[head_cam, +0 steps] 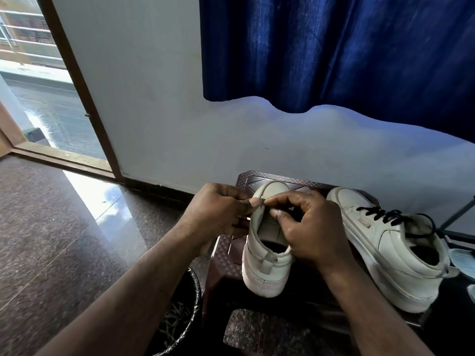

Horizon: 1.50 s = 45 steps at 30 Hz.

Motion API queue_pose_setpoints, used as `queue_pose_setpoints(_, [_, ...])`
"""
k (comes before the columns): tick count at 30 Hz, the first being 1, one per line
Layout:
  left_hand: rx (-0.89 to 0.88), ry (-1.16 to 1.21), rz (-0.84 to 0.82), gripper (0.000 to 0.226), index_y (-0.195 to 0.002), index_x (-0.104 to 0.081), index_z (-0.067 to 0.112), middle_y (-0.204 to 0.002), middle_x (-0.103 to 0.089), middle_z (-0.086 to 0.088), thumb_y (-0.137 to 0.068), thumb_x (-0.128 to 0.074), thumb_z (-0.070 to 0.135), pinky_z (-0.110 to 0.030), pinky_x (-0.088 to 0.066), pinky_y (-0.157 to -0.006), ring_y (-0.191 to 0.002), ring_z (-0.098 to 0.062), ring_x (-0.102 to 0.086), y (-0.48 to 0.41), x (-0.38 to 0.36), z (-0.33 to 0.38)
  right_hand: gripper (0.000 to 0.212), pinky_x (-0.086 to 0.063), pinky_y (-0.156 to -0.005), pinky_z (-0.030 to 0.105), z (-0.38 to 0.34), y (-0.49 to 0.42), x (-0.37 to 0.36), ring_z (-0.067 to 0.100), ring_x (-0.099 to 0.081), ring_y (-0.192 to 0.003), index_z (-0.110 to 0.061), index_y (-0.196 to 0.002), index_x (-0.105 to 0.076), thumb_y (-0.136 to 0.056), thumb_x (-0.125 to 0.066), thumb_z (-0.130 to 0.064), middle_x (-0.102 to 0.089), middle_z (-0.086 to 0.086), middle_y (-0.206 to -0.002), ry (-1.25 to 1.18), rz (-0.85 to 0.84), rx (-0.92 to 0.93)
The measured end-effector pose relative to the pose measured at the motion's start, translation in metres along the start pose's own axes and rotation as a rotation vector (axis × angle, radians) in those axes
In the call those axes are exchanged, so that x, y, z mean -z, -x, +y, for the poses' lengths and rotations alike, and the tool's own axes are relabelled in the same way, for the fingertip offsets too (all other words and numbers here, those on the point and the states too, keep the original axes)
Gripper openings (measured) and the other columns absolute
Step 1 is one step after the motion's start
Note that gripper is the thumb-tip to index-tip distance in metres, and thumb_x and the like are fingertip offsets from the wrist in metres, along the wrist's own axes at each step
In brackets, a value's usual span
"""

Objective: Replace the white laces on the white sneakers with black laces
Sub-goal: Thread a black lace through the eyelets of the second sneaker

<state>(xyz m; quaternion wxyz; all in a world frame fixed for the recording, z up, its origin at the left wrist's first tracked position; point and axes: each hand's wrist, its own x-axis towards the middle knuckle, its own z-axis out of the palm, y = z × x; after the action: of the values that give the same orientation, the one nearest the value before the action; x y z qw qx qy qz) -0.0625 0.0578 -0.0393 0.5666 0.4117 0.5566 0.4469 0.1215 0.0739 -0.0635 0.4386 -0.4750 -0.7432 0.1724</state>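
White leather shows on two high-top shoes standing side by side on a low brown plastic table (224, 255), heels toward the viewer and toes toward the far wall (159, 98).

The left sneaker (262, 269) is in the middle of the scene, its heel hanging over the near edge of the table. The left hand (218, 209) comes in from the left; its fingers (253, 202) pinch the left eyelet flap of this shoe. The right hand (311, 227) arches over the shoe's opening, with curled fingers (280, 199) gripping the flap edge close to the left thumb. Something dark may be held between them, perhaps a lace tip, but it is too small to tell.

The right sneaker (385, 255) lies just beside it, angled to the right. A black lace (385, 215) crosses its eyelets in rows, and the loose end loops over the collar.

Below the left forearm, beside the table, stands a black mesh wastebasket (191, 299). Polished speckled stone floor (64, 227) spreads to the left, reflecting daylight from an open doorway (43, 104) at far left. A deep blue curtain (334, 47) hangs at upper right.
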Motion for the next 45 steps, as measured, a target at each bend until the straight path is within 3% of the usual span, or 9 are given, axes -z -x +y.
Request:
queue_pose_setpoints(3, [-0.002, 0.008, -0.009, 0.016, -0.079, -0.071, 0.005, -0.083, -0.071, -0.018, -0.093, -0.076, 0.011, -0.04, -0.065, -0.071, -0.07, -0.029, -0.073, -0.001, 0.0, 0.001, 0.029, -0.058, -0.079, 0.038, -0.005, 0.0, -0.001, 0.007, -0.07, -0.085, -0.036, -0.087, -0.069, -0.079, -0.086, -0.014, -0.071, -0.021, -0.082, -0.002, 0.105, 0.004])
queue_pose_setpoints(10, [-0.028, -0.031, -0.019, 0.019, -0.093, -0.076, -0.001, -0.103, -0.074, -0.03, -0.089, -0.081, 0.017, -0.058, -0.061, -0.089, -0.096, -0.047, -0.074, 0.001, 0.001, -0.001, 0.027, -0.056, -0.074, 0.033, -0.014, 0.0, 0.0, 0.011, -0.064, -0.08, -0.028, -0.088, -0.066, -0.076, -0.086, -0.016, -0.062, -0.015, -0.082, 0.167, 0.11, 0.09])
queue_pose_setpoints(16, [-0.038, -0.029, -0.011, 0.015, -0.086, -0.075, 0.003, -0.093, -0.077, -0.024, -0.088, -0.083, 0.016, -0.057, -0.062, -0.086, -0.093, -0.045, -0.075, 0.0, 0.001, -0.002, 0.031, -0.055, -0.068, 0.031, -0.019, 0.001, 0.002, 0.014, -0.062, -0.075, -0.032, -0.09, -0.064, -0.074, -0.085, -0.015, -0.055, -0.009, -0.084, 0.246, 0.071, 0.157])
queue_pose_setpoints(21, [-0.052, -0.061, -0.029, 0.024, -0.09, -0.076, -0.001, -0.092, -0.077, -0.024, -0.085, -0.085, 0.021, -0.053, -0.064, -0.085, -0.083, -0.037, -0.078, 0.001, 0.001, 0.0, 0.025, -0.049, -0.065, 0.03, -0.02, 0.002, -0.002, 0.018, -0.056, -0.072, -0.03, -0.088, -0.064, -0.074, -0.082, -0.019, -0.054, -0.004, -0.081, 0.377, 0.103, 0.082])
queue_pose_setpoints(26, [-0.071, -0.094, -0.017, 0.018, -0.084, -0.077, 0.006, -0.084, -0.077, -0.017, -0.091, -0.08, 0.022, -0.048, -0.063, -0.077, -0.071, -0.029, -0.075, 0.0, 0.001, 0.001, 0.027, -0.038, -0.063, 0.027, -0.022, 0.001, 0.0, 0.02, -0.049, -0.066, -0.023, -0.077, -0.064, -0.068, -0.083, -0.005, -0.05, -0.002, -0.072, 0.412, 0.13, 0.212])
queue_pose_setpoints(31, [-0.093, -0.187, 0.027, 0.022, -0.08, -0.077, 0.01, -0.078, -0.077, -0.01, -0.096, -0.075, 0.025, -0.043, -0.062, -0.072, -0.066, -0.025, -0.074, -0.008, 0.0, -0.002, 0.026, -0.036, -0.06, 0.025, -0.021, -0.001, -0.003, 0.019, -0.049, -0.065, -0.027, -0.077, -0.061, -0.071, -0.081, -0.012, -0.051, -0.004, -0.073, 0.457, 0.082, 0.071])
queue_pose_setpoints(39, [-0.104, -0.242, 0.035, 0.021, -0.081, -0.077, 0.01, -0.078, -0.078, -0.009, -0.094, -0.077, 0.027, -0.058, -0.064, -0.08, -0.069, -0.028, -0.076, -0.011, -0.002, 0.0, 0.026, -0.048, -0.069, 0.023, -0.016, -0.002, -0.003, 0.012, -0.063, -0.081, -0.033, -0.091, -0.067, -0.078, -0.084, -0.019, -0.062, -0.011, -0.083, 0.256, 0.052, -0.017])
queue_pose_setpoints(43, [-0.05, -0.151, 0.017, 0.019, -0.091, -0.076, 0.002, -0.081, -0.078, -0.01, -0.095, -0.076, 0.02, -0.061, -0.059, -0.086, -0.066, -0.027, -0.073, -0.009, -0.001, 0.002, 0.022, -0.053, -0.078, 0.03, -0.013, -0.003, -0.006, 0.014, -0.064, -0.087, -0.038, -0.081, -0.072, -0.078, -0.087, -0.022, -0.068, -0.014, -0.079, 0.194, 0.056, -0.045])
queue_pose_setpoints(45, [-0.008, -0.097, -0.001, 0.02, -0.096, -0.073, -0.004, -0.079, -0.076, -0.01, -0.095, -0.075, 0.015, -0.059, -0.057, -0.088, -0.064, -0.026, -0.07, -0.008, 0.0, 0.003, 0.03, -0.054, -0.077, 0.025, -0.011, -0.003, -0.007, 0.006, -0.066, -0.083, -0.04, -0.073, -0.069, -0.079, -0.087, -0.017, -0.071, -0.016, -0.076, 0.099, 0.035, -0.06])
